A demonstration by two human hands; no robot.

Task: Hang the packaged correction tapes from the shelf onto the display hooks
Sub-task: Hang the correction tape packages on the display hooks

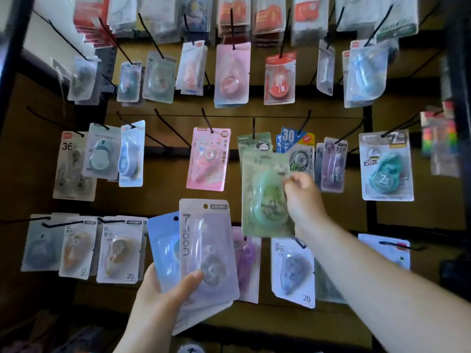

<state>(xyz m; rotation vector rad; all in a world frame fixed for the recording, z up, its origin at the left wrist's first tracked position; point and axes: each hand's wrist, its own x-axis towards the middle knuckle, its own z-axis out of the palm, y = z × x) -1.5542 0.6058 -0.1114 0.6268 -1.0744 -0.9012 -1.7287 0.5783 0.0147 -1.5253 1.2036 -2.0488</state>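
- Two hands are up in front of the display. The right hand (303, 197) reaches in from the lower right on a long, nearly straight bare forearm, fingers curled upward and pinching the right edge of a green correction tape packet (265, 200).
- That green packet is held upright against the middle row, just below a black wire hook (253, 127) where a matching green packet (252, 141) already hangs.
- The left hand (163, 296) rises from the bottom centre, lower and nearer than the right. It grips a fanned stack of packets, with its thumb (193, 276) pressed across the front.
- A lilac packet (206, 245) with a clear tape dispenser lies at the front of the stack. A blue packet (164, 248) sticks out behind it to the left.
- The held green packet's top edge overlaps the hanging one, so it cannot be told whether its hole is on the hook. It is also smeared by motion blur.
- The left hand's other fingers are hidden behind the stack. Pale edges of further packets show below the lilac one, but how many cannot be told.
- The top row of packets is soft and cut off by the frame edge, and most printing is unreadable.
- Rows of hooks stick out from a brown backboard (163, 189), carrying a pink packet (207, 159) left of the green ones and a teal one (386, 166) far to the right.
- A dark upright frame post (12, 59) bounds the display on the left.
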